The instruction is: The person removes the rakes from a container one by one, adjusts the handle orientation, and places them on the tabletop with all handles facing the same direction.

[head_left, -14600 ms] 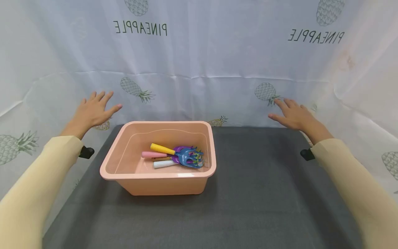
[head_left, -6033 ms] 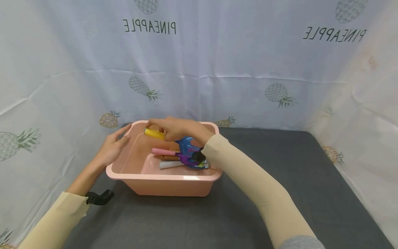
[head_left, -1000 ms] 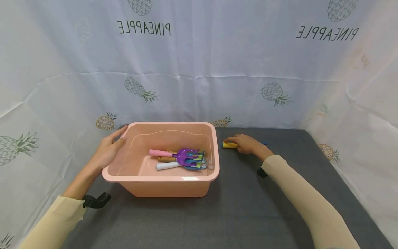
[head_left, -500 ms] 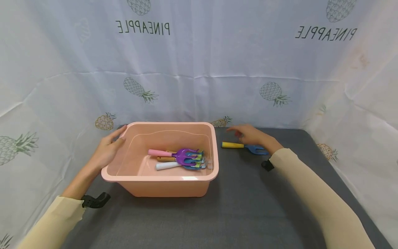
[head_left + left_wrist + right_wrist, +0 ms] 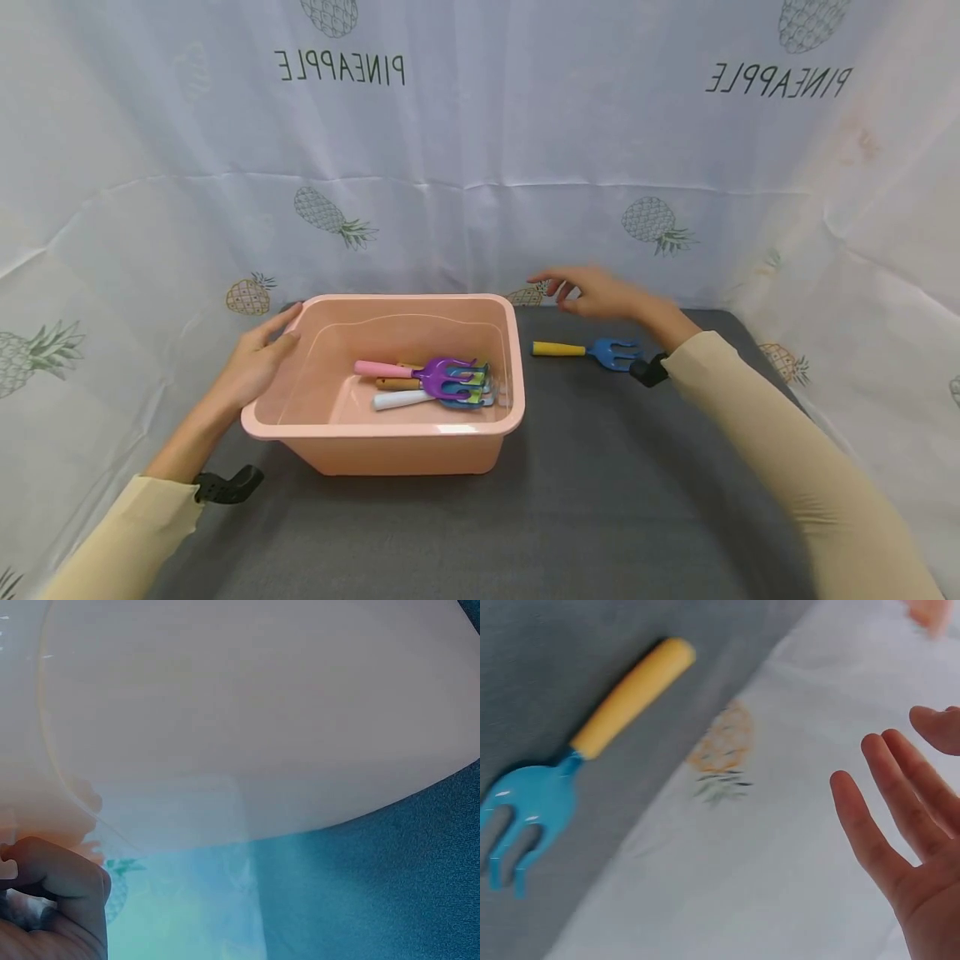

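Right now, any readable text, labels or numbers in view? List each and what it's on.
"PINEAPPLE", mirrored, printed on the white pineapple-print curtain, upper left.
"PINEAPPLE", mirrored, on the same curtain, upper right.
No text shows on the pink tub, the toy garden tools in it, or the blue fork with the yellow handle.

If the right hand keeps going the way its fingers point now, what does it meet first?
The right hand points left across the table's back edge, above the cloth. Probably the pink tub's far right corner comes first, though depth is unclear; it may pass behind, along the pineapple curtain.
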The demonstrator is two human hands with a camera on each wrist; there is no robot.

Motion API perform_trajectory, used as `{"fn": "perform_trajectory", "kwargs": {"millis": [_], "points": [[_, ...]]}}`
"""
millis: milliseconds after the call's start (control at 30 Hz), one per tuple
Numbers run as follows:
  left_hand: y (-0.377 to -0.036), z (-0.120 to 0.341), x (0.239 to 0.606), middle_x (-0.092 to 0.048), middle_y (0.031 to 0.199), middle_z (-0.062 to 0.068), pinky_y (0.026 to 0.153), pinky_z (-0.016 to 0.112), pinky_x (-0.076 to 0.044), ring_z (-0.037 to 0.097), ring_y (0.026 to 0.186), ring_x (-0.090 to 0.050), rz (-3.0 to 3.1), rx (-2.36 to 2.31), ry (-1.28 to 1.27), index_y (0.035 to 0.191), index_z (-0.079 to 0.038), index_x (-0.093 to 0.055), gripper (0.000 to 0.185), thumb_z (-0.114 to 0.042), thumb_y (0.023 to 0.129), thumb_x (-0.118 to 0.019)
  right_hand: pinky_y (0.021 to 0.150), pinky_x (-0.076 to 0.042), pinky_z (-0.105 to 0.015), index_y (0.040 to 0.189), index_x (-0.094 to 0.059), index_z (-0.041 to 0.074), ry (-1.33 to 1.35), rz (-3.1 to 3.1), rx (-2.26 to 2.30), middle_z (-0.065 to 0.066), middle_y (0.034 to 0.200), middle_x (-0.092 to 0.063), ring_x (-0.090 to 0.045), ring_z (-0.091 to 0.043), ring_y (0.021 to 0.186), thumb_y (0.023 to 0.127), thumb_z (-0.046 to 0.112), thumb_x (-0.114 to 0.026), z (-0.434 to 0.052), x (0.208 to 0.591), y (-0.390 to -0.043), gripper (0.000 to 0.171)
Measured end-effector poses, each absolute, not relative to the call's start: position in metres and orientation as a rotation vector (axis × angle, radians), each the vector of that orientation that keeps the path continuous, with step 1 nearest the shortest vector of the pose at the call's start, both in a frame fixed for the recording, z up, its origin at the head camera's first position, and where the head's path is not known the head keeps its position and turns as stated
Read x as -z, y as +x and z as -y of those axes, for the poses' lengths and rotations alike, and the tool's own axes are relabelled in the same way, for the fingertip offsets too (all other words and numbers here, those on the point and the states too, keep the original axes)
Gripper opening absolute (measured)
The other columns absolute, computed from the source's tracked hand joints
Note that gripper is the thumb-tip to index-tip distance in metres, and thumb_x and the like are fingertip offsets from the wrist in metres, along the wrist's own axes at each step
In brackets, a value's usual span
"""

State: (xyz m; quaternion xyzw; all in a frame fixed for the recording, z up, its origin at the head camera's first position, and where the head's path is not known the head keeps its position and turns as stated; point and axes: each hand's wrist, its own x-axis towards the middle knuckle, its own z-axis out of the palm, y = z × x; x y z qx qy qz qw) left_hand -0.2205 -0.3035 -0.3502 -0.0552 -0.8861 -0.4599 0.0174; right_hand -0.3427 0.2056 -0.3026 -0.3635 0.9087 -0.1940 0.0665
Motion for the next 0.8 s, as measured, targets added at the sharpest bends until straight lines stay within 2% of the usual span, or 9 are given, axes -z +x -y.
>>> {"fn": "perform_trajectory", "kwargs": {"millis": [167, 300, 367, 400, 500, 600, 633, 700, 800], "points": [[-0.22, 0.304, 0.351, -0.074, 0.094, 0.02, 0.065, 0.027, -0.059, 0.009, 0.073, -0.072, 2.739, 1.435, -0.181, 0.166, -0.015, -0.022, 0.059, -0.031, 0.113, -0.04, 0.088, -0.06, -0.046, 0.151, -0.053, 0.023, -1.194, -2.752, 0.602, -0.012, 0.125, -0.069, -0.071, -0.028, 0.11, 0.1, 0.004, -0.062, -0.186, 0.277, -0.336, 0.055], [-0.22, 0.304, 0.351, -0.074, 0.099, 0.022, 0.066, 0.027, -0.059, 0.008, 0.075, -0.072, 2.746, 1.435, -0.176, 0.166, -0.013, -0.021, 0.059, -0.031, 0.113, -0.04, 0.087, -0.06, -0.043, 0.151, -0.053, 0.026, -1.236, -2.752, 0.54, -0.008, 0.125, -0.07, -0.071, -0.024, 0.111, 0.101, 0.011, -0.063, -0.163, 0.261, -0.329, 0.053], [-0.22, 0.304, 0.35, -0.072, 0.093, 0.023, 0.066, 0.027, -0.059, 0.009, 0.074, -0.071, 2.75, 1.437, -0.166, 0.166, -0.014, -0.021, 0.06, -0.032, 0.113, -0.04, 0.088, -0.06, -0.042, 0.152, -0.052, 0.029, -1.25, -2.741, 0.5, -0.006, 0.126, -0.07, -0.071, -0.022, 0.112, 0.101, 0.015, -0.064, -0.147, 0.253, -0.324, 0.053], [-0.219, 0.304, 0.349, -0.071, 0.099, 0.025, 0.066, 0.027, -0.059, 0.008, 0.075, -0.071, 2.75, 1.429, -0.169, 0.166, -0.014, -0.021, 0.059, -0.032, 0.113, -0.04, 0.089, -0.06, -0.041, 0.152, -0.052, 0.03, -1.26, -2.733, 0.481, -0.004, 0.126, -0.07, -0.071, -0.021, 0.112, 0.101, 0.017, -0.064, -0.138, 0.25, -0.322, 0.053], [-0.219, 0.304, 0.349, -0.068, 0.102, 0.031, 0.067, 0.026, -0.058, 0.007, 0.075, -0.07, 2.754, 1.414, -0.173, 0.166, -0.015, -0.021, 0.059, -0.032, 0.113, -0.039, 0.091, -0.059, -0.039, 0.151, -0.052, 0.033, -1.309, -2.694, 0.433, -0.002, 0.127, -0.069, -0.07, -0.016, 0.113, 0.101, 0.02, -0.065, -0.113, 0.242, -0.315, 0.053], [-0.22, 0.304, 0.35, -0.065, 0.116, 0.036, 0.066, 0.025, -0.058, 0.006, 0.076, -0.069, 2.746, 1.401, -0.186, 0.166, -0.014, -0.022, 0.058, -0.03, 0.113, -0.039, 0.094, -0.058, -0.037, 0.15, -0.054, 0.031, -1.382, -2.631, 0.436, -0.004, 0.127, -0.07, -0.07, -0.014, 0.111, 0.101, 0.019, -0.064, -0.089, 0.238, -0.311, 0.051], [-0.22, 0.304, 0.35, -0.066, 0.113, 0.037, 0.066, 0.025, -0.058, 0.005, 0.075, -0.069, 2.747, 1.404, -0.185, 0.166, -0.014, -0.023, 0.057, -0.03, 0.113, -0.039, 0.095, -0.057, -0.036, 0.15, -0.054, 0.03, -1.408, -2.608, 0.44, -0.005, 0.126, -0.07, -0.07, -0.013, 0.111, 0.102, 0.018, -0.063, -0.082, 0.237, -0.31, 0.05], [-0.22, 0.305, 0.351, -0.062, 0.126, 0.038, 0.067, 0.024, -0.058, 0.003, 0.077, -0.069, 2.744, 1.423, -0.189, 0.166, -0.015, -0.022, 0.057, -0.03, 0.113, -0.038, 0.096, -0.057, -0.035, 0.149, -0.055, 0.028, -1.463, -2.563, 0.452, -0.008, 0.126, -0.071, -0.071, -0.015, 0.109, 0.101, 0.016, -0.062, -0.068, 0.237, -0.308, 0.05], [-0.219, 0.305, 0.35, -0.048, 0.15, 0.035, 0.071, 0.023, -0.059, -0.002, 0.085, -0.068, 2.745, 1.464, -0.188, 0.167, -0.017, -0.021, 0.058, -0.031, 0.113, -0.038, 0.098, -0.056, -0.036, 0.148, -0.056, 0.022, -1.528, -2.508, 0.461, -0.011, 0.124, -0.071, -0.071, -0.019, 0.109, 0.101, 0.013, -0.063, -0.047, 0.24, -0.308, 0.049]]}}
